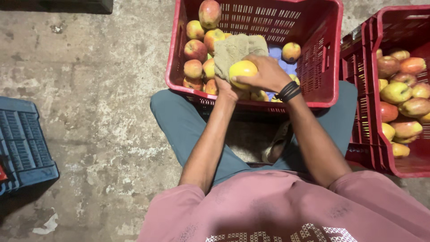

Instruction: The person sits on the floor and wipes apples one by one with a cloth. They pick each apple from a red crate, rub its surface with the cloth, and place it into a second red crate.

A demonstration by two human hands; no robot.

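Observation:
A yellow apple [242, 70] sits between both hands over a red plastic crate [322, 54] in front of my knees. My right hand [266, 74] grips the apple from the right and top. My left hand [226, 87] is under a beige-green cloth [235, 48] that drapes over it and presses against the apple's left side. Several red-and-yellow apples [195, 49] lie in the crate's left half, and a single apple [291, 51] rests at the back right on blue lining.
A second red crate [371, 134] with several red and yellow apples [403, 94] stands at the right. A blue crate [22, 143] lies at the left on the rough concrete floor [98, 89]. A dark crate edge shows at the top left.

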